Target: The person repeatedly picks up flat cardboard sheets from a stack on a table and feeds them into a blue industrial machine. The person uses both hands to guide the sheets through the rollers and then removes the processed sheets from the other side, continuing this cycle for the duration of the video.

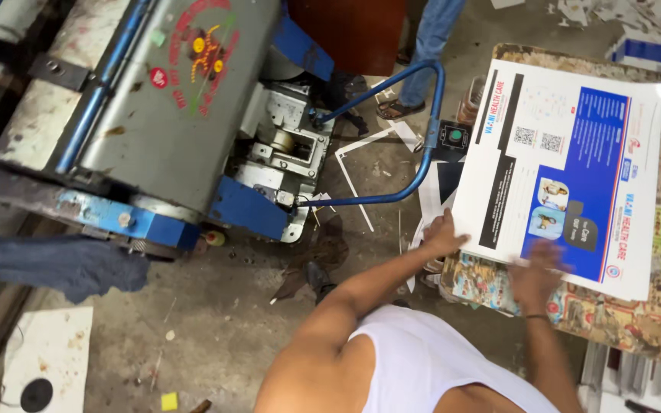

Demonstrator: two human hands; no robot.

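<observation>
- The left hand [443, 235] grips the near left corner of a stack of printed sheets [568, 160], fingers curled over the edge with the thumb underneath.
- The right hand [535, 275] is blurred; it lies flat on the near edge of the same stack, fingers spread on top, and whether it grips anything cannot be told.
- The stack is white with a large blue panel, a black strip and small square code marks. Its long axis runs from the hands up and to the right, and the print reads sideways from here.
- The sheets rest on a worn table [636, 321] covered with colourful printed paper, red and yellow round marks at its right side.
- Beyond the left hand, a blue metal handle [422, 138] curves out from a grey and blue machine [170, 107] bearing a red and yellow emblem.
- Farther off, another person's leg [431, 38] in jeans stands by the machine.
</observation>
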